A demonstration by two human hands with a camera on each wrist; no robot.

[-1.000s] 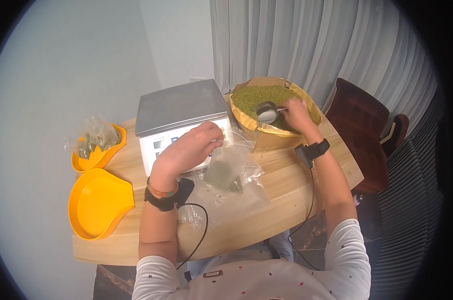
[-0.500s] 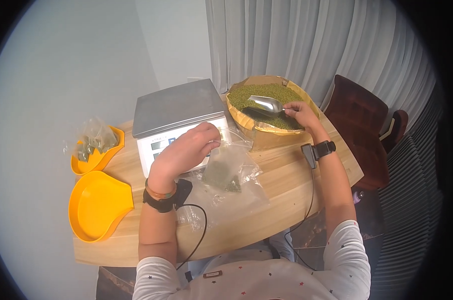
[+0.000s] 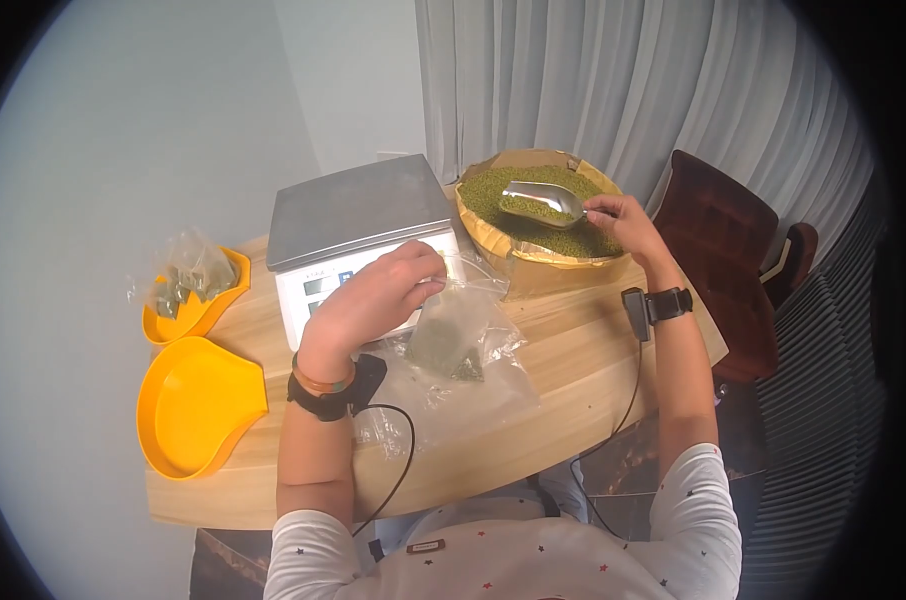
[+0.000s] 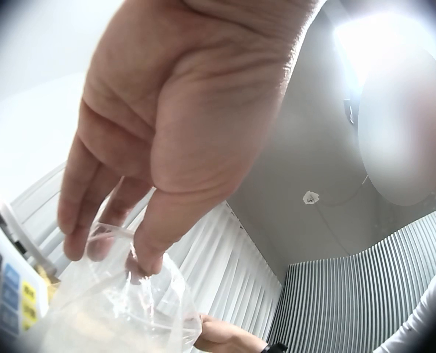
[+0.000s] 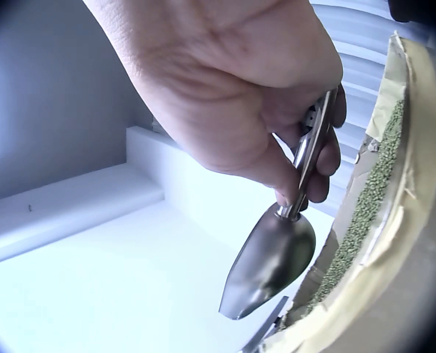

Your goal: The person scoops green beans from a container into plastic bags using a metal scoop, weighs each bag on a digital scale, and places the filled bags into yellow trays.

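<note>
My right hand (image 3: 628, 232) grips the handle of a metal scoop (image 3: 575, 207) above a lined cardboard box (image 3: 553, 280) of small green beans (image 3: 485, 200). Some of the beans lie in the scoop. Seen from the right wrist, fingers and thumb wrap the handle, and the bowl's rounded outside (image 5: 273, 257) shows. With thumb and fingers, my left hand (image 3: 378, 295) pinches the top edge of a clear plastic bag (image 3: 448, 335) in front of the scale. Something green sits low in this bag. The left wrist view shows the bag's mouth (image 4: 119, 301) beneath the fingertips.
A scale (image 3: 358, 215) with a grey platform stands behind my left hand, left of the box. At the left are a yellow tray (image 3: 188, 415) and another yellow tray (image 3: 213, 318) bearing filled clear bags (image 3: 198, 275). A dark red chair (image 3: 718, 225) stands beyond the table's right side.
The scoop has come up out of the beans and tilted level, now with beans in it. My right hand has moved right. My left hand keeps its pinch on the bag.
</note>
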